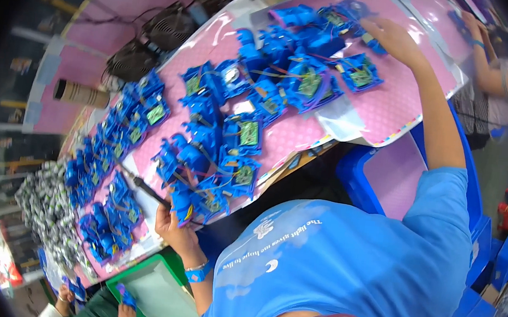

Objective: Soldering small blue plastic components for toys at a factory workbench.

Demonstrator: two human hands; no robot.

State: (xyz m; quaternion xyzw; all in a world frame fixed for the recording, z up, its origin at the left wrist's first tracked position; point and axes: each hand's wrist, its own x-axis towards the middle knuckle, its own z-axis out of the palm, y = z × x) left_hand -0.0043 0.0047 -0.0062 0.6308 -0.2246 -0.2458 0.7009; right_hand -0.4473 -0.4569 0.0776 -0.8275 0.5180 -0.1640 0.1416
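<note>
In my left hand [175, 229] is a soldering iron [150, 190], its fingers closed round the dark handle and its tip pointing away to the far left. Beside that hand lies a blue plastic housing [181, 203] with a yellow bit on it. My right arm stretches to the far right end of the table, where my right hand [394, 40] has its fingers bent onto a blue housing with a circuit board [372, 44]; the hand partly hides it. Several more blue housings with green boards [249, 133] and thin wires lie in rows between my hands.
A pink mat [286, 143] covers the table. Black fans [169, 25] and a brown cylinder [81, 93] stand behind the rows. Grey parts are heaped [47, 212] at far left. A green tray [159, 290] and blue bin [357, 168] flank me. Other people work at both ends.
</note>
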